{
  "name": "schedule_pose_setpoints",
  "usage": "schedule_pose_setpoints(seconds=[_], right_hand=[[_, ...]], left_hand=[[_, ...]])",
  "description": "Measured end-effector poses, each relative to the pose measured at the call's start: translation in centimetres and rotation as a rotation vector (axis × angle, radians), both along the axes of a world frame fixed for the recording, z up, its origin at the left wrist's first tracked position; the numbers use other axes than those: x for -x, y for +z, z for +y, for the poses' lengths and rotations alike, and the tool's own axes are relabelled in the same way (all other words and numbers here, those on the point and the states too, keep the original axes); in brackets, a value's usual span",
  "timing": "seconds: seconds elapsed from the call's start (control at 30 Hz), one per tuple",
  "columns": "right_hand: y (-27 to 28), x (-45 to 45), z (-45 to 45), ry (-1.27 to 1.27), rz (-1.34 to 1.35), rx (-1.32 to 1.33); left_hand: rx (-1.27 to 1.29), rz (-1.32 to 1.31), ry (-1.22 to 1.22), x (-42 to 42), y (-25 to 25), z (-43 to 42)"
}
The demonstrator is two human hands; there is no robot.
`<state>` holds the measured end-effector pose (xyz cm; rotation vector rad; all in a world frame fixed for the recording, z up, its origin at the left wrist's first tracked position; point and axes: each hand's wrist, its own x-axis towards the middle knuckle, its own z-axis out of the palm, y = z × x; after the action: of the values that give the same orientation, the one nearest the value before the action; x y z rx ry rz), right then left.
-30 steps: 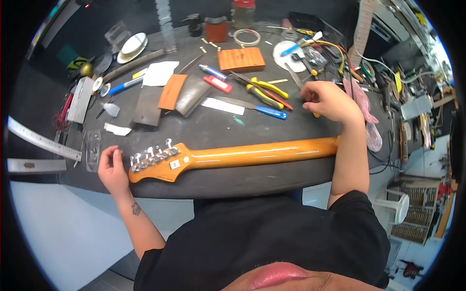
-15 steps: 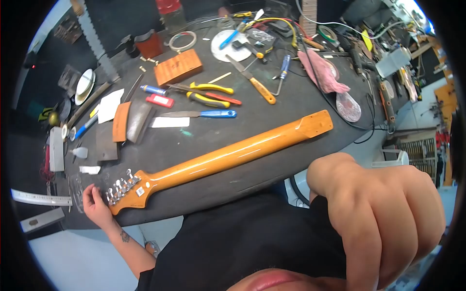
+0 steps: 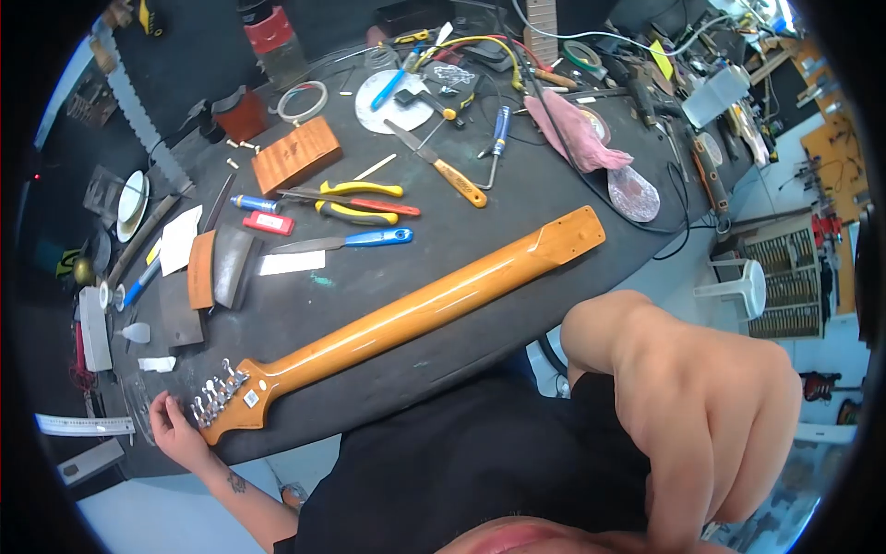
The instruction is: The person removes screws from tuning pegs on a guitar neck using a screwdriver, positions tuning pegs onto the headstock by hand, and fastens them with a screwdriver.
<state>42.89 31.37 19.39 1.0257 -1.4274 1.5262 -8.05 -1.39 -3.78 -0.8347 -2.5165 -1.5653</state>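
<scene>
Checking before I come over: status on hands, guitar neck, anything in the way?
Left hand beside headstock, contact unclear. Right hand close to camera, fingers curled, palm hidden. Guitar neck back-up on bench; nothing lying across it, blue-handled tool lies apart beyond.

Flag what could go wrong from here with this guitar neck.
1. The headstock lies near the front edge of the bench, beside the left hand; a knock could send the guitar neck over.
2. The right hand is away from the bench, so the heel end may swing unchecked.
3. A blue-handled tool lies loose beyond the neck; sliding into it could scratch the glossy finish.
</scene>
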Motion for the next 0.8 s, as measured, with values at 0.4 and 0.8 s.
schedule_pose_setpoints(seconds=[0.4, 0.8], right_hand=[[-1.8, -0.5, -0.5, -0.051, 0.093, 0.197], [-9.4, 10.2, 4.6, -0.741, -1.017, -0.653]], left_hand=[[0.015, -0.034, 0.030, 0.4, 0.4, -0.2], [0.003, 0.036, 0.073, 0.1, 0.6, 0.2]])
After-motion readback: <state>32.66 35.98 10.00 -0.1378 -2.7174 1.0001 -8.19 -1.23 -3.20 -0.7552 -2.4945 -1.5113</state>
